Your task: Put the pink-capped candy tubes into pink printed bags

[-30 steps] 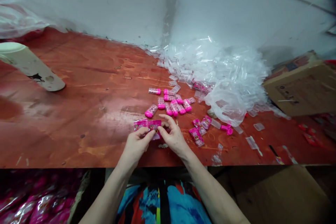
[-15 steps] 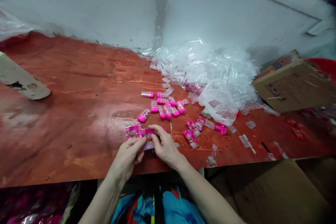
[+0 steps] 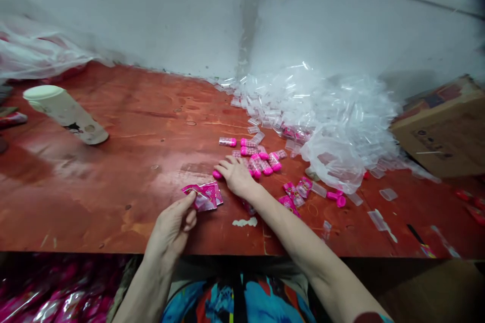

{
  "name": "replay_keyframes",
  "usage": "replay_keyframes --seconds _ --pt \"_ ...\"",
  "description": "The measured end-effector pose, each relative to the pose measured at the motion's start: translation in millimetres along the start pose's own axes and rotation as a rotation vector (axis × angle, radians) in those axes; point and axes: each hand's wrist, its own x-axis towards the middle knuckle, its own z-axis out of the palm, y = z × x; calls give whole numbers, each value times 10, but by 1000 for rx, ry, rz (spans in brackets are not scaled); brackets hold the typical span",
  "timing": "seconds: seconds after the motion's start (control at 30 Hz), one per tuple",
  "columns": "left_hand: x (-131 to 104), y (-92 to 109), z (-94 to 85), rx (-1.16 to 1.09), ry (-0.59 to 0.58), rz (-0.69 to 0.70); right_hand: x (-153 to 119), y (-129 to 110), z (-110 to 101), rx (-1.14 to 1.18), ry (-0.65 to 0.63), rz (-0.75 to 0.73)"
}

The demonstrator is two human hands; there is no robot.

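My left hand (image 3: 176,224) pinches a pink printed sachet (image 3: 206,197) near the front edge of the red-brown table (image 3: 151,156); another sachet lies partly behind it. Reaching forward, my right hand (image 3: 235,175) is over the left side of a group of small clear tubes with pink caps (image 3: 265,162). One pink cap (image 3: 217,174) shows at its fingertips, its tube covered by the hand. The fingers are bent, and whether they grip that tube cannot be made out. Several filled pink sachets (image 3: 293,194) lie to the right of my right forearm.
A heap of clear empty tubes (image 3: 341,106) spreads along the wall, with a thin plastic bag (image 3: 333,161) in front. At the right stands a cardboard box (image 3: 443,131). A pale tumbler (image 3: 71,116) is at the left. Pink packets (image 3: 56,292) fill a space below the table.
My right hand has left the sachets by my left hand and moved forward to the capped tubes. My left hand still holds a sachet. The camera view has shifted left.
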Motion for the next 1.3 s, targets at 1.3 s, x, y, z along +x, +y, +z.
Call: replay_keyframes --seconds 1.3 --pt "-181 -445 486 -110 -208 -102 -1140 -825 76 1490 359 578"
